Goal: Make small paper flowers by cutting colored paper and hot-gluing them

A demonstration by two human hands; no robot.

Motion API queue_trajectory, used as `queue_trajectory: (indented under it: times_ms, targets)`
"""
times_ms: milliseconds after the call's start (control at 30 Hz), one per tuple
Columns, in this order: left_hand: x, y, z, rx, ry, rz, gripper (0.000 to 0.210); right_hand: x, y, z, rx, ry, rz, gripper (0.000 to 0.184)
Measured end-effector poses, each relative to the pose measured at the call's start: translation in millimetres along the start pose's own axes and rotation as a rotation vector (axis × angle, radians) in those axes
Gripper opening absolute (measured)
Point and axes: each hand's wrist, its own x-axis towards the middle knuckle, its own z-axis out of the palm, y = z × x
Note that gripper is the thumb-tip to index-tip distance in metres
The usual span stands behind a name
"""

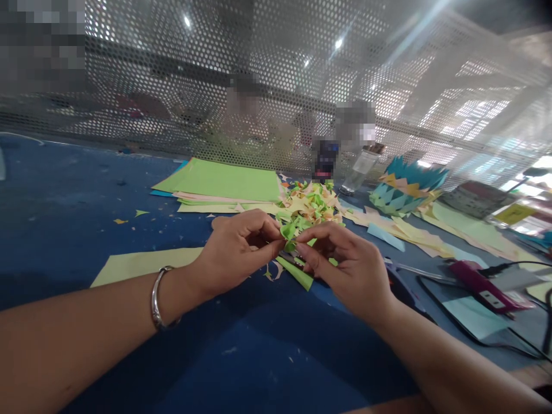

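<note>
Between my two hands is a small green paper piece (288, 232), folded or curled. My left hand (241, 247) pinches its left side with thumb and forefinger. From the other side, the fingertips of my right hand (345, 256) close on the same piece. Just beyond lies a heap of cut paper pieces (313, 201) in green, yellow and peach. Below the fingers a green paper strip (297, 273) rests on the blue table (241, 351). A dark object under my right fingers is mostly hidden.
Stacked coloured sheets (228, 181) lie behind my left hand, a pale yellow sheet (142, 261) nearer. To the right are a clear jar (359, 169), a zigzag-edged paper basket (405, 187), paper strips and a magenta power strip (487, 287) with black cables. A perforated metal screen (284, 75) stands behind.
</note>
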Motion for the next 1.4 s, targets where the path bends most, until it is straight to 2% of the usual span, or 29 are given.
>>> queue_trajectory:
  times_ms: [733,967,1200,1400]
  targets:
    - [1.7,4.7,0.3,0.169,0.032,0.064,0.005,-0.5,1.8,6.7,0.006,0.023,-0.051,0.005]
    - [0.7,4.4,0.1,0.114,0.024,0.002,0.008,-0.7,-0.3,5.9,-0.019,0.032,-0.066,0.009]
    - [1.2,-1.2,2.2,0.021,0.123,-0.103,0.015,-1.6,-1.9,3.4,-0.027,0.09,-0.059,0.018]
    - [-1.6,-0.2,0.1,0.056,0.113,-0.028,0.007,1.3,3.6,5.6,-0.095,0.042,-0.006,0.014]
